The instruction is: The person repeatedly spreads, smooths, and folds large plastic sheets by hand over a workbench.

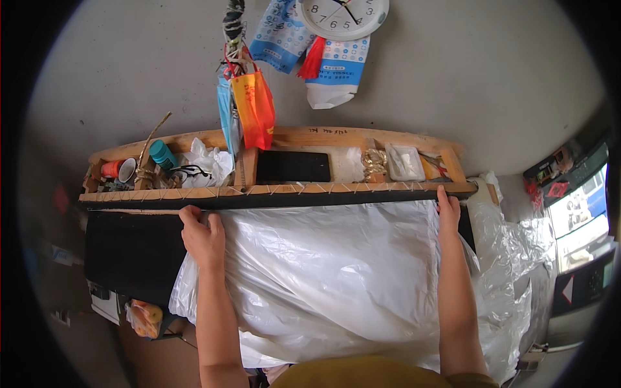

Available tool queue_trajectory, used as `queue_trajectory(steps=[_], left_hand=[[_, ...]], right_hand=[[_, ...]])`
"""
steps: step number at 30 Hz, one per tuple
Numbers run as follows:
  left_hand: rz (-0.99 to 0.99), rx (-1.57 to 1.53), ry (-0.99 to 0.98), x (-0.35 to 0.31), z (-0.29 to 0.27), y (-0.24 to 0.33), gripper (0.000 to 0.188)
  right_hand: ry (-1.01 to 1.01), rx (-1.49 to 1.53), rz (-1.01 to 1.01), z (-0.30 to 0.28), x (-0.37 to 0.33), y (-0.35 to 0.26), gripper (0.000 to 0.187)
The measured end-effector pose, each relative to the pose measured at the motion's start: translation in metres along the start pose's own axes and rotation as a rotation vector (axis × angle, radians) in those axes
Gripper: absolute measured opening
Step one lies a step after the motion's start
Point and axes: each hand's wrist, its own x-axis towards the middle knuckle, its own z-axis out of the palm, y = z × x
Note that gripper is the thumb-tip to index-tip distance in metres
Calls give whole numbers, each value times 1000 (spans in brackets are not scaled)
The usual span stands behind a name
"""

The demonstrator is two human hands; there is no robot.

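A shiny white plastic sheet (pixel 336 278) spreads in loose folds over a black surface (pixel 129 246) and hangs toward my body. My left hand (pixel 202 236) pinches its far left edge, the fingers curled at the black strip along the wooden frame. At the far right corner, my right hand (pixel 448 210) grips the sheet's edge, its index finger reaching up against the frame. Between the two hands the far edge runs nearly straight, just below the black strip (pixel 310 199), which is laced to the wood with string.
Beyond the strip, a wooden tray frame (pixel 297 137) holds a black phone (pixel 293 167), a teal bottle (pixel 163 155), a white cup (pixel 127 169) and a white box (pixel 405 163). An orange packet (pixel 253 107) hangs above it. More clear plastic (pixel 511 258) drapes at the right.
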Motion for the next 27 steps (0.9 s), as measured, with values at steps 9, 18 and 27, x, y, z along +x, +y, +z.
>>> queue_trajectory(steps=[9, 18, 27], left_hand=[[958, -181, -61, -70, -66, 63, 12], [196, 742, -115, -92, -184, -105, 42], [440, -503, -929, -131, -79, 163, 38]], right_hand=[[66, -441, -590, -6, -12, 35, 23], [-384, -312, -709, -7, -164, 7, 13], [-184, -341, -1159, -33, -205, -40, 16]])
